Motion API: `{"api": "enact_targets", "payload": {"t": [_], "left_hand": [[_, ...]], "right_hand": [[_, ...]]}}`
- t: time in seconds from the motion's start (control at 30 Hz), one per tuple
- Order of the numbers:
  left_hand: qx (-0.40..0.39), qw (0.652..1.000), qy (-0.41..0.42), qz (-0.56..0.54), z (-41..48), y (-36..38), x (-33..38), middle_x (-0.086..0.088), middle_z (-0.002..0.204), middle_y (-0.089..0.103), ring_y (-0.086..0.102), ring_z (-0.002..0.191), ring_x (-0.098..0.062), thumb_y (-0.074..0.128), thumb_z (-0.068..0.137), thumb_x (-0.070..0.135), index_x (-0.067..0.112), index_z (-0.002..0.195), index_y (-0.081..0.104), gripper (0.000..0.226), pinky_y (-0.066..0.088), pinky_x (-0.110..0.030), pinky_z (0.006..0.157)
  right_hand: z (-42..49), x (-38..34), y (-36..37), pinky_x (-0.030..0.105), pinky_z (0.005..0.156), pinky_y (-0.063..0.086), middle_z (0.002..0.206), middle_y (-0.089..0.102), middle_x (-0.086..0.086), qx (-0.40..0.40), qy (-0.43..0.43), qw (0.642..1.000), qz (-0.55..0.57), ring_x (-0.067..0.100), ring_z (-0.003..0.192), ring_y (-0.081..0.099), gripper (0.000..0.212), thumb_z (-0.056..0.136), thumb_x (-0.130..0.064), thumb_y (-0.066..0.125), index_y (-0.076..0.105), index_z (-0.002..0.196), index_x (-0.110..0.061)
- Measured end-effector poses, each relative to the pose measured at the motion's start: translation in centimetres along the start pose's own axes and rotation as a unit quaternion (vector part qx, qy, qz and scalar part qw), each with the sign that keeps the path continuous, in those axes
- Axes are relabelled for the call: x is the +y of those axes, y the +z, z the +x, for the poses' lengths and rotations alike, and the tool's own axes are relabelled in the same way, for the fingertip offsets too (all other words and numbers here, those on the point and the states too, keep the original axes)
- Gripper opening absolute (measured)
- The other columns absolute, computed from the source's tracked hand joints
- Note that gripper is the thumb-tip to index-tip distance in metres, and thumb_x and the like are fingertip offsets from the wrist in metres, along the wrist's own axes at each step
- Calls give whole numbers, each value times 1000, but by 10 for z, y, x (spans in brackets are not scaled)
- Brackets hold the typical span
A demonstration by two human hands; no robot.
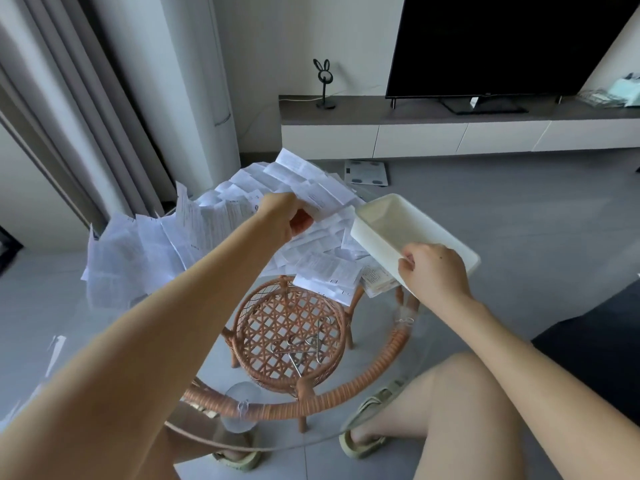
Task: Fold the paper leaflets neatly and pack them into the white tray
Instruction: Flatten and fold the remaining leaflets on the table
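A heap of printed paper leaflets [221, 223] covers the far half of a round glass table. My left hand [282, 216] reaches over the heap and pinches one unfolded leaflet [311, 187], lifting it above the others. The white tray [384, 216] is tilted at the table's right side, and nothing shows inside it. My right hand [433, 268] grips the tray's near rim.
The glass table has a rattan rim [311, 400] and a woven lower shelf [289, 330] with metal hangers on it. My knees and sandalled feet are under the near edge. A TV [502, 46] on a low cabinet stands behind; a scale [366, 172] lies on the floor.
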State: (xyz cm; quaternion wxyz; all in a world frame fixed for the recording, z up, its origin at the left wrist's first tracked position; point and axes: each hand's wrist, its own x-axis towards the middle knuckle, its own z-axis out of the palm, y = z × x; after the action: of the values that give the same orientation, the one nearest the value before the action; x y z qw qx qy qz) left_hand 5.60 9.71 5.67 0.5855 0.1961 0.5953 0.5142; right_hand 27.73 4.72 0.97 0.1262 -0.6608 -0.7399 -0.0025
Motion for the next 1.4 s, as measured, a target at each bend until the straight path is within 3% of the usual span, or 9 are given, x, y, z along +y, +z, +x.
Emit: {"api": "enact_targets", "payload": {"t": [0.17,0.33,0.7,0.9,0.97,1.07,1.13,1.27,1.4], "left_hand": [[3,999,4,41,24,20,-15,-12,88,63,62,69,-19,42,93,-9,3,104,56,21,54,-25,42],[-2,988,-13,154,40,34,-40,-16,85,63,65,67,-23,42,94,-6,2,84,52,17,54,-26,42],[-75,959,-64,266,41,46,-55,-16,79,63,69,90,-32,52,94,-5,-3,80,54,14,59,-33,54],[-40,925,39,375,48,25,-43,-14,78,69,69,59,-19,50,96,4,-2,83,58,16,60,-30,66],[-15,878,121,463,49,2,-37,-14,76,69,69,67,-24,49,94,2,-3,79,62,20,59,-35,72],[63,727,289,620,41,-45,-31,-6,62,51,45,53,-18,46,89,-1,4,61,50,28,39,-26,47],[93,636,360,676,37,-78,-28,-8,80,60,51,68,-21,51,87,4,3,75,63,17,44,-27,61],[91,500,320,800,33,-133,-25,-5,118,58,48,117,-25,58,83,25,18,107,66,27,21,-46,111],[112,422,304,847,31,-162,-23,-10,143,41,28,137,-31,51,85,41,24,124,56,43,1,-60,114]], "right_hand": [[1,10,-5,28,70,41,90,73,4,51,73,984,157,27,89,63,14,86,-14,61,71,95,-10],[6,20,-3,29,74,44,91,73,5,66,90,976,187,26,91,65,12,85,-11,63,71,94,-7],[7,5,3,30,66,45,84,71,2,7,-6,996,91,26,83,62,14,88,-20,59,70,93,-12],[4,4,16,27,60,33,86,69,2,-30,-38,999,15,28,80,61,22,94,-32,52,66,100,-16],[3,1,11,28,59,33,84,69,3,-5,-47,998,-40,29,80,62,27,94,-38,52,65,97,-15],[3,-11,5,30,58,40,74,69,10,129,-92,986,-49,32,68,63,22,86,-28,66,68,83,-6],[5,-28,5,30,57,45,67,68,10,178,-120,977,-10,31,59,62,15,80,-18,73,69,75,-4],[13,-83,17,27,55,45,67,68,7,136,-200,967,79,28,59,63,11,81,-15,69,70,75,-5],[26,-139,44,26,70,41,94,70,4,47,-245,964,90,21,84,62,25,97,-22,48,68,103,-8]]}}
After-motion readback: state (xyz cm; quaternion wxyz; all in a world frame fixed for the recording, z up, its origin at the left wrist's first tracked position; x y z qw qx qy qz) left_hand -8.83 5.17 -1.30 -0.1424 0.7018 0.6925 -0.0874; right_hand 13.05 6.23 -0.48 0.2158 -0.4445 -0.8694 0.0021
